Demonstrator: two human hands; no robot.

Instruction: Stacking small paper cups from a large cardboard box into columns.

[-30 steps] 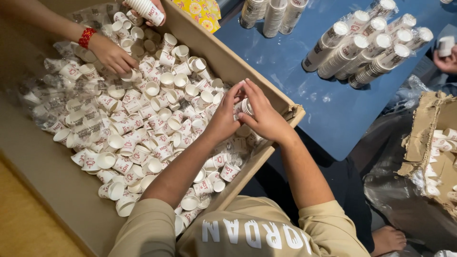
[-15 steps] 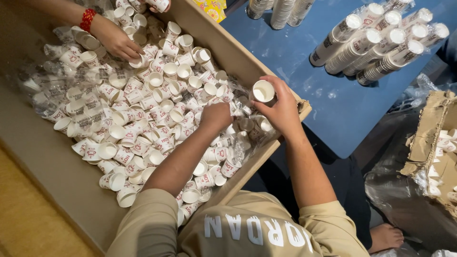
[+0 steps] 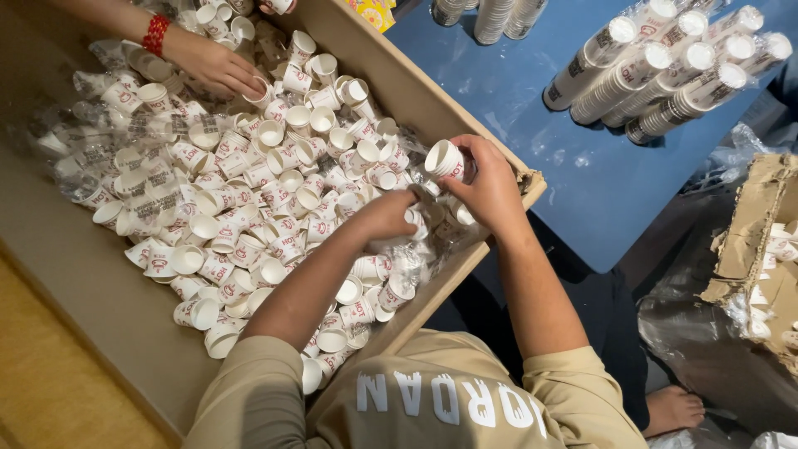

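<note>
A big cardboard box (image 3: 432,104) holds several loose small white paper cups (image 3: 249,199) with red print. My right hand (image 3: 490,187) grips one such cup (image 3: 445,158) over the box's right rim, its open mouth facing up. Down among the cups near that rim, my left hand (image 3: 386,216) closes its fingers on another cup (image 3: 413,219). Another person's hand (image 3: 212,66) with a red wristband reaches into the cups at the far side of the box.
A blue table (image 3: 540,125) lies to the right of the box, with sleeves of stacked cups (image 3: 665,71) in clear wrap on it. More stacks (image 3: 490,17) stand at its far edge. A torn cardboard box (image 3: 756,249) sits lower right.
My hands have parted from being together over one cup. The right hand keeps a cup by the rim while the left has dropped into the pile and taken another.
</note>
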